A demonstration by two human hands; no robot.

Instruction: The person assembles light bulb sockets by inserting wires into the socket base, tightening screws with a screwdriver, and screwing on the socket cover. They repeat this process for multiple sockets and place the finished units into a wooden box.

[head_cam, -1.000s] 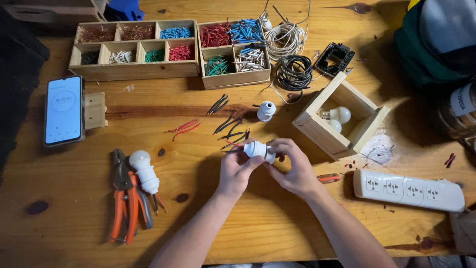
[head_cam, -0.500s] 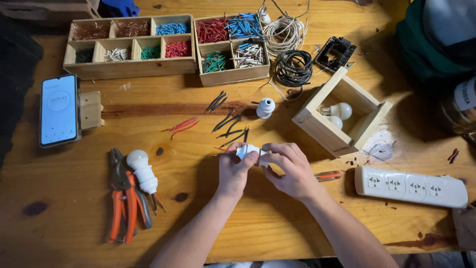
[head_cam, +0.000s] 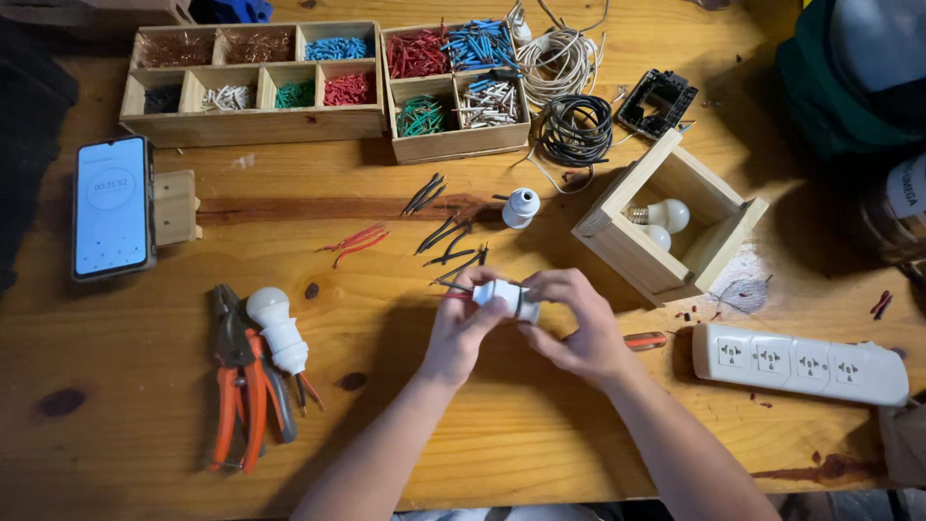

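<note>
Two hands together at bench point(head_cam: 386, 386) centre: left hand point(head_cam: 461, 328) and right hand point(head_cam: 574, 323) both clamped on a white lamp socket point(head_cam: 508, 296), black and red wires trailing at nine o'clock. Orange pliers point(head_cam: 241, 376) lie off at nine, white power strip point(head_cam: 801, 362) at three.

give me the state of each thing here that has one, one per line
white lamp socket: held in both hands, left hand, right hand
phone: screen lit, lying flat
power strip: nothing plugged in
small wooden box: open, tipped on its side, two bulbs inside
pliers: lying flat
black cable: coiled
</note>
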